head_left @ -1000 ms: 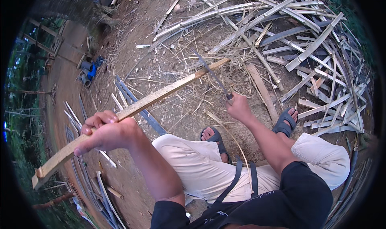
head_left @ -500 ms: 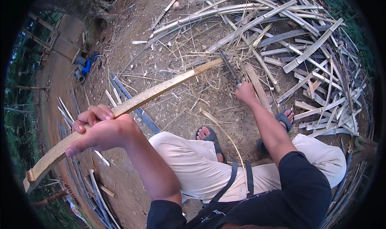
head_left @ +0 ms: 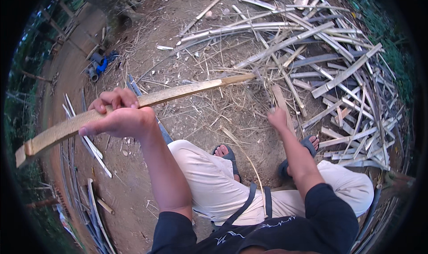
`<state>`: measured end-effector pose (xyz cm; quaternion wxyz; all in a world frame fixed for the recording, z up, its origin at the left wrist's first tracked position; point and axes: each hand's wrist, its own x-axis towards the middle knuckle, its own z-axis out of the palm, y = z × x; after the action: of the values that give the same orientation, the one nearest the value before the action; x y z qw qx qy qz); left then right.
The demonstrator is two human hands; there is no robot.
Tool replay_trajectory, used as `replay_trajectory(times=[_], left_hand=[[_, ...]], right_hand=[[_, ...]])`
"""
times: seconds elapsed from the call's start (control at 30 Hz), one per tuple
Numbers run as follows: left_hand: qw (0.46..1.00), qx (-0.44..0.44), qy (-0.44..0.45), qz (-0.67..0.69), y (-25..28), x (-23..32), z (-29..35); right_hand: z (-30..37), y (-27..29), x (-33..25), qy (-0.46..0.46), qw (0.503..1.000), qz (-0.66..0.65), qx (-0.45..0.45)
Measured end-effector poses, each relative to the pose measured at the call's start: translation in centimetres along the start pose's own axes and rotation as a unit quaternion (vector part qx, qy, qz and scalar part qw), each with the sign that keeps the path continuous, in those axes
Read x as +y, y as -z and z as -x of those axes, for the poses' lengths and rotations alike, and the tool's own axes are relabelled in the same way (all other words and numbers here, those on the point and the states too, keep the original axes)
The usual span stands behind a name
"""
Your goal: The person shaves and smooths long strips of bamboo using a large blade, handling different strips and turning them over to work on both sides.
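Observation:
A long split bamboo strip (head_left: 187, 91) slants across the view from the left edge to the upper middle. My left hand (head_left: 122, 115) is closed around it, palm up, with a node end jutting out past the hand at the left. The strip's far part looks darker and freshly cut. My right hand (head_left: 277, 119) grips a knife (head_left: 272, 107) by the handle, its blade pointing up and away toward the strip's tip. Motion smears the blade; whether it touches the strip, I cannot tell.
Split bamboo pieces (head_left: 347, 71) lie heaped at the right and far right. Shavings litter the ground before my sandalled feet (head_left: 227, 158). A thin sliver (head_left: 249, 158) reaches my lap. Dark pipes with a blue item (head_left: 97, 66) lie at far left, long strips (head_left: 96, 214) at near left.
My right hand and the knife have come nearer to me. The strip lies flatter across the view, its left end raised. The view itself has shifted slightly.

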<state>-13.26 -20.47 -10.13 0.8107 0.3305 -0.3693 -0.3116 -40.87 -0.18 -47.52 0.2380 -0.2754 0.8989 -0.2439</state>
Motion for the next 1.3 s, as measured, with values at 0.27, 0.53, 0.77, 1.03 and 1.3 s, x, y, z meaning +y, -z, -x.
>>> replay_trajectory(times=[0.27, 0.53, 0.77, 1.03, 1.3], left_hand=[[0.987, -0.110, 0.061, 0.104, 2.8, 3.5, -4.0], [0.867, -0.325, 0.158, 0.342, 4.7, 5.5, -10.0], [0.714, -0.492, 0.267, 0.421, -2.9, -1.0, -20.7], [0.876, -0.278, 0.302, -0.254, -1.2, -4.8, -8.4], [0.592, -0.388, 0.672, -0.219, 12.8, 1.3, 22.1]], right_hand=[[6.6, 3.3, 1.8, -0.104, 0.988, 0.104, 0.052], [8.8, 12.1, -11.3, 0.296, 0.914, -0.121, -0.251], [14.0, 14.7, -13.8, 0.171, 0.734, -0.315, -0.577], [16.5, 14.2, -16.6, 0.043, 0.829, -0.398, -0.390], [15.2, 12.0, -18.3, -0.063, 0.797, -0.530, -0.284]])
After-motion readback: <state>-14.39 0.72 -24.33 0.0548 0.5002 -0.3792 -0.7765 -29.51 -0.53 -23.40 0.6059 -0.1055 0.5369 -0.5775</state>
